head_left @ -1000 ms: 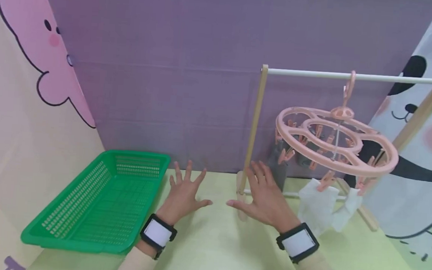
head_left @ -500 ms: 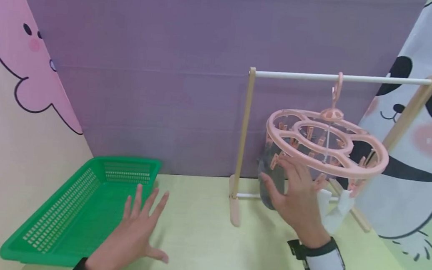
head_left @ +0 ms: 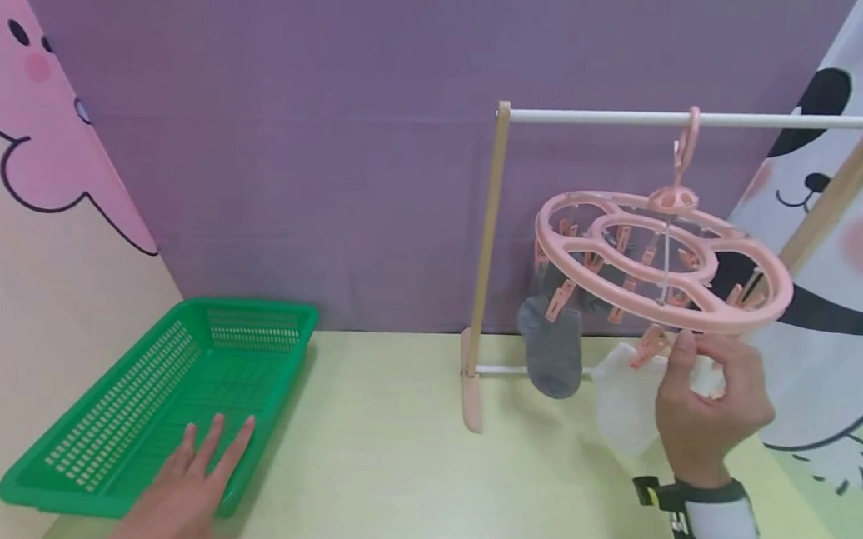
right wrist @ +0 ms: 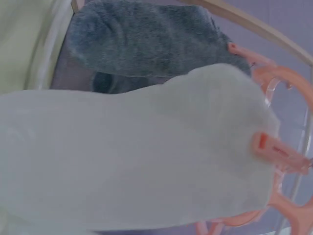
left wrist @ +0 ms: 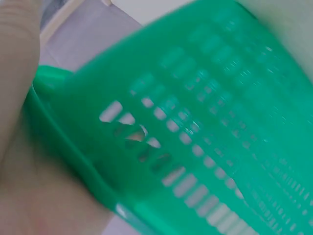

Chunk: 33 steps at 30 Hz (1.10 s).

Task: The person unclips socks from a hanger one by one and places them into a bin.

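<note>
My right hand [head_left: 714, 414] is raised at the front edge of a round pink drying hanger [head_left: 610, 294]. Its thumb and index finger pinch a clothespin there, mostly hidden behind the fingers. A white sock [head_left: 623, 404] hangs beside that hand; another pink clothespin [right wrist: 279, 152] grips its top in the right wrist view. Left of it dangles a grey sock [head_left: 557, 353]. At the near right corner of a green plastic basket [head_left: 270, 425], my left hand [head_left: 183, 490] lies over the rim with fingers extended; the left wrist view has its palm [left wrist: 49, 191] close against the rim.
The hanger hooks onto the white bar [head_left: 600, 117] of a small rack with wooden posts [head_left: 489, 248]. More grey cloth hangs at the hanger's far side. A purple backdrop [head_left: 320, 145] stands behind the light table [head_left: 389, 450].
My right hand has gone right and up to the hanger's front edge, and its fingers have closed in a pinch. My left hand has moved left and down to the basket. The grey sock has turned.
</note>
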Motion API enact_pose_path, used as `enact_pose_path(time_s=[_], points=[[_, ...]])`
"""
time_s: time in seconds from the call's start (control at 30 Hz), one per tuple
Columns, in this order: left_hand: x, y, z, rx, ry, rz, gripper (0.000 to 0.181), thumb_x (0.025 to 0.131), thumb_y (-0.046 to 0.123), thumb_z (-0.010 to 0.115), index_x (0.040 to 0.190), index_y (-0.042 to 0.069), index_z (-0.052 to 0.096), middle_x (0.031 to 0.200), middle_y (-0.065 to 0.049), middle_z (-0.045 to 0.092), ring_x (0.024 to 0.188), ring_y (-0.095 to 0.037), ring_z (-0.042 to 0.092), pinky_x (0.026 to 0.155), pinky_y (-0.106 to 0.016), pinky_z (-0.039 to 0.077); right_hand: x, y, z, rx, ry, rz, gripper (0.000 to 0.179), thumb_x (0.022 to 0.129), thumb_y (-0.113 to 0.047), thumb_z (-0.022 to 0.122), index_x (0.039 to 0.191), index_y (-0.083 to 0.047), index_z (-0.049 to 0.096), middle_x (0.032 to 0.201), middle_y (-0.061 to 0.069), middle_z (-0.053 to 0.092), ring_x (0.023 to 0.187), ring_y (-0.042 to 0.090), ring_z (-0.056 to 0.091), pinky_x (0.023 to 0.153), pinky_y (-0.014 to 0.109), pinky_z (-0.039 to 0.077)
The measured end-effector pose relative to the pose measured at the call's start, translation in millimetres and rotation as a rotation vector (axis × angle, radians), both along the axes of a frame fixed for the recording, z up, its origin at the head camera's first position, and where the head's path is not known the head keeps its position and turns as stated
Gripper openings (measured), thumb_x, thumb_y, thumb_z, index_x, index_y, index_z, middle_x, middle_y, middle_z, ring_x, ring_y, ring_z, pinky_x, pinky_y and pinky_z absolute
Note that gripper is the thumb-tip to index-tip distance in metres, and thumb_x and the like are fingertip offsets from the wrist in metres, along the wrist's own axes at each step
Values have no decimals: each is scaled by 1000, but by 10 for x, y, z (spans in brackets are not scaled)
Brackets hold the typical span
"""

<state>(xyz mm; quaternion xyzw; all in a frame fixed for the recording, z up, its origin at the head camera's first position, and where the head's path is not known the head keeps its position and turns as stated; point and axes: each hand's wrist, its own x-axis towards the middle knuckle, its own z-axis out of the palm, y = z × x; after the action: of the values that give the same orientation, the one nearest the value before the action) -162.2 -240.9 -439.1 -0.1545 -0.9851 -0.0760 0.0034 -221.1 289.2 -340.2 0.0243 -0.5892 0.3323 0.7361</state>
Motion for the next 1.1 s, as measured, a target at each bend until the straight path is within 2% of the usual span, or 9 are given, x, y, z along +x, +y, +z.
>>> enact_pose_path(time_s=[0.07, 0.17, 0.3, 0.43, 0.53, 0.67, 0.83, 0.97, 1.1], points=[[16, -108, -8, -15, 12, 7, 159, 57, 76, 89, 169, 21, -10, 161, -43, 28, 138, -78, 28, 93, -80, 46, -31, 53, -54, -40, -36, -6, 30, 89, -15, 67, 86, 15, 68, 78, 30, 68, 89, -5, 60, 89, 10, 42], [47, -284, -31, -63, 76, 17, 156, 57, 75, 89, 170, 21, -5, 157, -36, 42, 136, -73, 39, 92, -78, 48, -66, 114, -146, -81, -111, 36, 33, 91, -15, 67, 87, 18, 65, 79, -1, 71, 93, -13, 55, 88, 11, 39], [86, -477, -71, -130, 138, 23, 126, 59, 73, 88, 161, 17, 40, 147, -19, 62, 135, -65, 47, 101, -73, 46, -116, 183, -286, -89, -216, 145, 34, 94, -14, 70, 99, 19, 65, 99, -31, 62, 96, -12, 59, 90, 12, 42], [97, -500, -51, -153, 116, 24, 75, 66, 61, 90, 128, 22, 74, 130, -10, 75, 128, -51, 62, 103, -62, 51, -106, 194, -323, -53, -313, 285, 34, 97, -8, 70, 124, 13, 65, 111, -25, 67, 101, -7, 64, 94, 10, 48], [90, -466, -11, -142, 25, 66, 47, 71, 46, 92, 113, 29, 79, 115, -3, 80, 105, -33, 75, 81, -52, 61, -109, 234, -342, -24, -380, 423, 40, 98, 1, 67, 137, 5, 62, 113, -19, 71, 100, -4, 68, 93, 10, 50], [79, -449, 7, -142, -55, 107, 30, 73, 34, 92, 100, 30, 82, 96, 8, 80, 80, -18, 74, 62, -40, 58, -156, 336, -385, -5, -495, 516, 41, 98, 4, 67, 138, 0, 65, 108, -19, 75, 94, -5, 71, 89, 8, 52], [45, -415, -2, -191, 25, 58, 24, 74, 32, 92, 96, 29, 83, 83, 11, 78, 70, -13, 71, 56, -32, 54, -165, 375, -301, -51, -603, 574, 35, 100, 0, 67, 135, -2, 68, 108, -21, 78, 96, -4, 75, 85, 7, 54], [24, -371, -18, -190, 97, 11, 23, 73, 31, 93, 94, 29, 84, 81, 11, 78, 68, -12, 70, 55, -30, 53, -182, 377, -238, -77, -570, 635, 32, 100, 1, 67, 132, 4, 69, 107, -13, 82, 94, 0, 77, 82, 9, 56], [33, -322, -22, -190, 172, -23, 23, 69, 30, 94, 90, 29, 84, 79, 12, 78, 67, -13, 71, 54, -28, 52, -198, 372, -233, -79, -553, 616, 29, 100, -1, 67, 129, 4, 70, 103, -14, 82, 90, -2, 77, 79, 9, 56]])
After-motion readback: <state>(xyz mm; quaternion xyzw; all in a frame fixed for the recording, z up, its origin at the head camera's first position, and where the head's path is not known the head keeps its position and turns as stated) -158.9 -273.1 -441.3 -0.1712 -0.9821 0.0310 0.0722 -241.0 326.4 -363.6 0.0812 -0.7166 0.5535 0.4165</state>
